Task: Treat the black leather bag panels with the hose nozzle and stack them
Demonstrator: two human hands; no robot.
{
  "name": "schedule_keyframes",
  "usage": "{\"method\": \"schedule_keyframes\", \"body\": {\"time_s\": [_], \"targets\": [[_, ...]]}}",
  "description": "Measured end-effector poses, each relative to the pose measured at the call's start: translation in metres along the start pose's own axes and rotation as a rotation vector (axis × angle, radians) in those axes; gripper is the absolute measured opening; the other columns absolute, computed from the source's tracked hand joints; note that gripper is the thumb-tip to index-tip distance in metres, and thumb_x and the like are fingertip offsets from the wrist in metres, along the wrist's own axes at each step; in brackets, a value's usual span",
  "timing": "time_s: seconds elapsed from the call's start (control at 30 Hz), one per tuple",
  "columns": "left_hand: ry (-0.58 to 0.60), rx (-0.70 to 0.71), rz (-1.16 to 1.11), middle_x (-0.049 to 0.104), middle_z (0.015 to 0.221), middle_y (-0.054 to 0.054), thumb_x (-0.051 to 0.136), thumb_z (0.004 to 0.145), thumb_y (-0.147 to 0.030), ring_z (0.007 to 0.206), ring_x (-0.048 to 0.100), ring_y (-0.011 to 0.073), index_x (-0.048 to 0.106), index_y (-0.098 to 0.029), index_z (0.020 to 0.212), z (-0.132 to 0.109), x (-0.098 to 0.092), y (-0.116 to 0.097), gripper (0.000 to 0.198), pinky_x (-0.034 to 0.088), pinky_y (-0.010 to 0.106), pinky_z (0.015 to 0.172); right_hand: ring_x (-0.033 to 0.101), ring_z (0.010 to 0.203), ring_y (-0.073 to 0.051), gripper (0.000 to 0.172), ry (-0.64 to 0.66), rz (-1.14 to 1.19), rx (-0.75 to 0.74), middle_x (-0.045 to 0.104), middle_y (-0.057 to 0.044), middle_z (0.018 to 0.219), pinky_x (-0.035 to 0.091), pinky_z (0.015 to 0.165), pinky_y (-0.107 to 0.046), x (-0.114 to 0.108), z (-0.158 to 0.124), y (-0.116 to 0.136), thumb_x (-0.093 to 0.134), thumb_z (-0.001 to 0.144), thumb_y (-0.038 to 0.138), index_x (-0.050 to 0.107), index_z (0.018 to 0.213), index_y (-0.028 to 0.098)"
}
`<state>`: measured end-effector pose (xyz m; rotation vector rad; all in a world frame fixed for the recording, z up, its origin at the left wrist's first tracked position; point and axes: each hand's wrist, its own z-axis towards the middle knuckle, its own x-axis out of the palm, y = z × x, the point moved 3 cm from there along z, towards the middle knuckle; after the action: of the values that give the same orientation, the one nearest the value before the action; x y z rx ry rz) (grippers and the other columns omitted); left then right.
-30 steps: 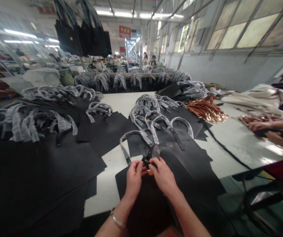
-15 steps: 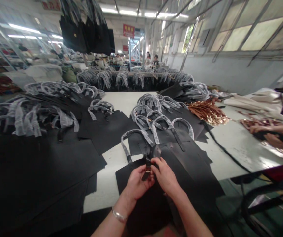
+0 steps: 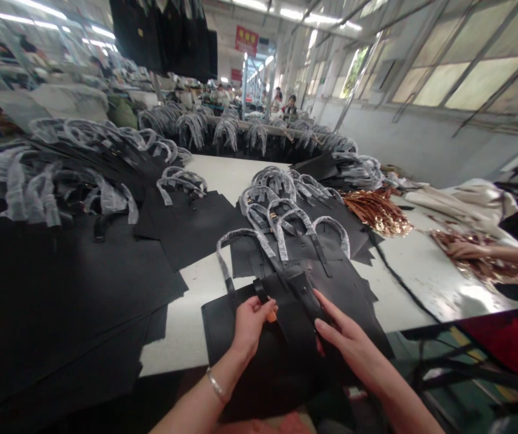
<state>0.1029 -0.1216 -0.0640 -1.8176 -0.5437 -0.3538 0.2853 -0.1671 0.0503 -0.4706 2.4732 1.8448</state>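
A black leather bag panel [image 3: 222, 328] lies on the white table [image 3: 406, 268] in front of me, its handle wrapped in clear plastic [image 3: 240, 238]. My left hand [image 3: 249, 322] is closed in a pinch on a black strap end with a small gold fitting [image 3: 264, 298] at the panel's top edge. My right hand [image 3: 347, 337] lies flat, fingers stretched out, on a black panel just to the right of it and holds nothing.
Stacks of black panels with plastic-wrapped handles [image 3: 55, 187] cover the left and far side of the table. A pile of tan straps with gold hardware [image 3: 379, 211] lies at the right. Another person's hand [image 3: 464, 249] works at the far right edge. Black bags [image 3: 163, 36] hang overhead.
My right hand has let go of the strap and moved down and right to lie flat on the panel. My left hand still pinches the strap end. The view has shifted slightly.
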Motion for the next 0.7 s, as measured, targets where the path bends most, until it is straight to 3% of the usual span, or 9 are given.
{"method": "schedule_keyframes", "body": {"time_s": [0.13,0.27,0.37,0.47,0.6,0.7], "targets": [[0.028,0.099,0.075,0.072,0.083,0.008,0.079,0.063,-0.023,0.075,0.066,0.0168,0.07,-0.011,0.089,0.0,-0.004,-0.002,0.03,0.049,0.024,0.068,0.053,0.055,-0.013,0.08,0.165,0.098,0.113,0.062,0.002,0.062,0.039,0.054,-0.024,0.004,-0.012,0.0,0.06,0.085,0.046,0.023,0.151,0.019],[0.155,0.114,0.082,0.071,0.076,0.005,0.073,0.067,-0.02,0.068,0.064,0.015,0.07,-0.012,0.092,-0.002,-0.001,-0.006,0.026,0.048,0.024,0.064,0.054,0.055,-0.012,0.078,0.271,0.135,0.15,0.063,0.001,0.067,0.039,0.053,-0.025,0.017,-0.004,-0.003,0.063,0.083,0.044,0.029,0.149,0.02],[0.222,0.092,0.073,0.072,0.082,0.007,0.072,0.069,-0.02,0.073,0.065,0.0163,0.071,-0.012,0.092,-0.002,0.0,-0.01,0.024,0.049,0.025,0.067,0.054,0.051,-0.012,0.083,0.236,0.158,0.13,0.062,0.002,0.063,0.041,0.053,-0.026,0.025,0.009,-0.001,0.065,0.079,0.048,0.031,0.148,0.015],[0.206,0.058,0.046,0.072,0.089,0.01,0.074,0.063,-0.016,0.079,0.066,0.0184,0.07,-0.011,0.091,0.001,-0.003,-0.009,0.028,0.049,0.026,0.07,0.054,0.05,-0.012,0.088,0.159,0.167,0.093,0.061,0.003,0.058,0.041,0.053,-0.026,0.025,0.016,0.004,0.065,0.078,0.052,0.029,0.149,0.014],[0.218,0.078,0.049,0.072,0.092,0.009,0.071,0.067,-0.016,0.081,0.067,0.0191,0.069,-0.013,0.101,0.003,-0.005,-0.007,0.034,0.05,0.027,0.073,0.055,0.051,-0.012,0.084,0.226,0.117,0.173,0.063,0.002,0.062,0.039,0.051,-0.024,0.023,0.01,0.005,0.065,0.079,0.05,0.032,0.148,0.016],[0.247,0.129,0.096,0.072,0.093,0.008,0.07,0.068,-0.016,0.083,0.067,0.0196,0.07,-0.014,0.097,0.003,-0.003,-0.009,0.029,0.05,0.027,0.076,0.055,0.049,-0.012,0.084,0.225,0.124,0.183,0.062,0.003,0.059,0.041,0.052,-0.025,0.026,0.008,0.002,0.065,0.078,0.05,0.033,0.147,0.015]]}}
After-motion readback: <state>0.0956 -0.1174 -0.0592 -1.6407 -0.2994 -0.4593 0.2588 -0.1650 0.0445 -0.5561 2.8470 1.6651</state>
